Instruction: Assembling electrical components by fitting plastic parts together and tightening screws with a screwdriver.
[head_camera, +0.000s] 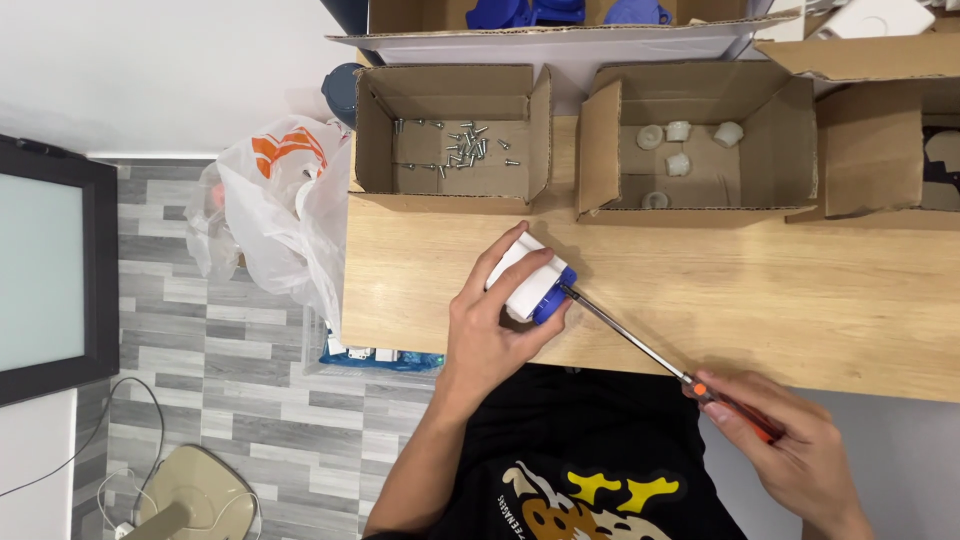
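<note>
- Right hand (800, 455): nearest the wearer, off the near table edge, closed around the orange handle of a long screwdriver (640, 345); the shaft runs up and left across the wood.
- Left hand (490, 325): fingers clamped round a small white and blue housing (530, 280), holding it tilted on the wooden table (750, 300) near the front edge.
- Work in hand: the screwdriver tip meets the blue end of the housing, so a screw appears to be at the driving stage. Whether it is seated cannot be told; the tip is too small to read.
- Open room: bare wood to the right of the housing and between it and the boxes; the right forearm hangs over open space in front of the table.
- Left edge: a white plastic bag (275, 210) hangs beside the table corner, just beside the left wrist's side of the bench.
- Box of screws (455, 140): open cardboard, loose screws scattered inside, behind the housing.
- Box of white caps (690, 150): open cardboard, a few small white pieces left, suggesting more units could be fitted.
- Far shelf: blue parts (560, 12) in a further carton.
</note>
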